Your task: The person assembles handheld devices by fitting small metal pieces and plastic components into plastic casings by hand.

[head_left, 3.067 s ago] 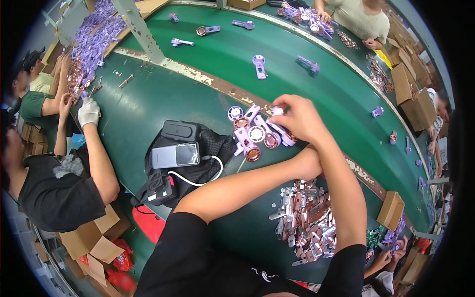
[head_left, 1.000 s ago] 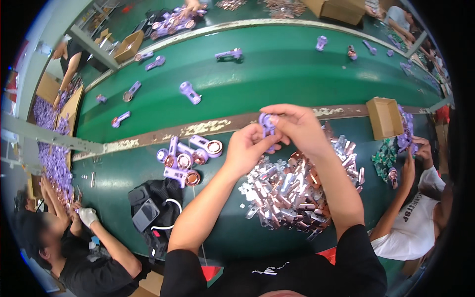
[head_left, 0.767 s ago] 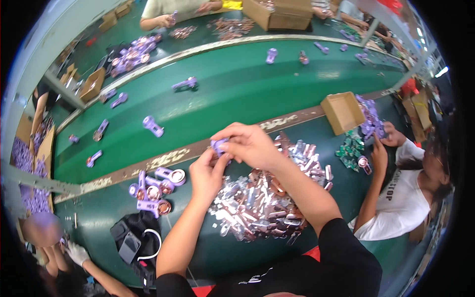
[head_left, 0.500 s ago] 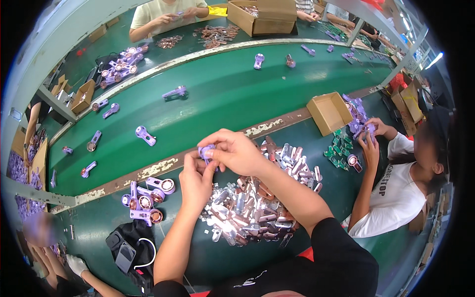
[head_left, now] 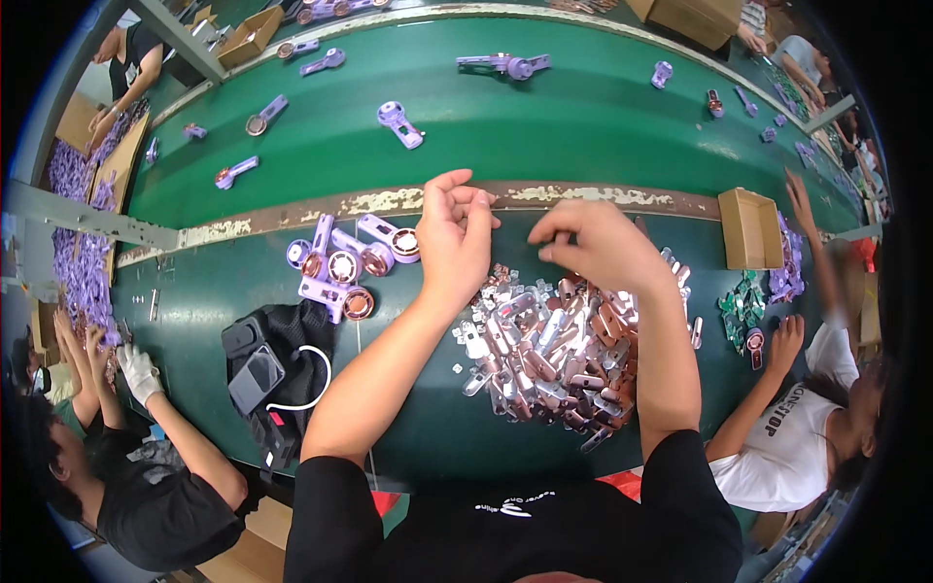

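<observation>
Far left of what I can reach, the black mesh bag [head_left: 306, 335] lies lower left of the frame with a white cable [head_left: 328, 369] looping off its right side. I'd steer my forearm around that loop, it looks easy to snag.

Just above it, left of centre, are the purple fans [head_left: 343, 266], bunched and partly overlapping. I'd lift one at a time by its handle, off the outer edge, so the neighbours don't get dragged along. Gripping the round head seems the worse bet.

My left hand [head_left: 455, 243] is mid-frame by the chipped brown rail [head_left: 389, 201], loosely open with the fingers half curled; I see nothing in it.

Right of centre is the pile of shiny pieces [head_left: 559, 355], clear and coppery ones all jumbled. Best to pinch a single loose piece from the rim rather than dig into the middle, imo.

My right hand [head_left: 593, 243] hovers at the pile's upper edge, fingers bent but relaxed, no part showing between them. I'd bring both hands together over bare tabletop so dropped bits are easy to spot.
</observation>
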{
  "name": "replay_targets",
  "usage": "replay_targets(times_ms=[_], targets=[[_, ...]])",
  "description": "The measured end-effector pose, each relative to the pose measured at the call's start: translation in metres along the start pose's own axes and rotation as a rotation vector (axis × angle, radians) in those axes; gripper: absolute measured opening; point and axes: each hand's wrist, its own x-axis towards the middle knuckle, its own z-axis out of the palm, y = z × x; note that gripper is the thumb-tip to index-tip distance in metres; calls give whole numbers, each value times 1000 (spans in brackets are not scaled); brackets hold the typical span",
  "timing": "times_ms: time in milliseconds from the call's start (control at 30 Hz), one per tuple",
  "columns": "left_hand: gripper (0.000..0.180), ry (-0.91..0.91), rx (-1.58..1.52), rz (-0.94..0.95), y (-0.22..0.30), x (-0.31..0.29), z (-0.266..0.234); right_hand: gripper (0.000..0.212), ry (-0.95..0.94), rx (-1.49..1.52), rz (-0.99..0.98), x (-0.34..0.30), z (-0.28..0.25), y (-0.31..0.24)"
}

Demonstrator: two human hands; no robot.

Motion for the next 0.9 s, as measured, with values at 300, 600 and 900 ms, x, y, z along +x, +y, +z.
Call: replay_targets(times_ms=[300,600,900], targets=[[13,-24,33,-24,6,-5,5,23,-204,-339,-89,-9,37,-21],[14,-532,41,-141,14,0,-11,10,64,-133,-91,-3,6,-19],[12,-221,-222,-22,5,6,-1,20,374,396,14,9,32,-11]])
